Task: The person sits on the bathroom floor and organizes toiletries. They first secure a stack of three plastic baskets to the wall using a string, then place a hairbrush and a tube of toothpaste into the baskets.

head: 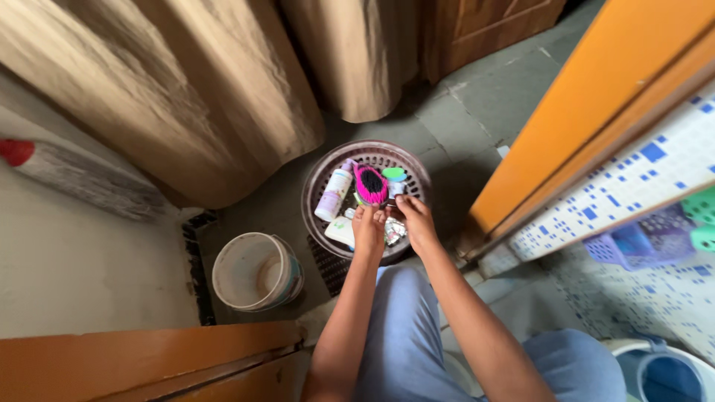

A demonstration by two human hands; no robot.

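Head view: a round perforated plastic basket (316, 175) sits on the grey floor in front of the person's knees, and both hands reach down into it. The left hand (369, 229) has its fingers curled onto the lower end of a pink-and-black hairbrush (370, 184), which lies across the middle of the basket; it looks like a grasp at the handle end, though the fingertips are partly hidden. The right hand (417, 219) is bent over some small shiny packets (394, 232) at the basket's near edge; whether its fingers pinch anything, I cannot tell.

The brush should be light and stiff, with a hard plastic body and springy bristles (best taken by the handle, away from the bristles).

Beside the brush on its left lies a white bottle with a lilac cap (333, 194), probably smooth and a little slippery. A small green-lidded jar (394, 175) sits just right of the brush. A white bucket (255, 271) stands on the floor to the left.
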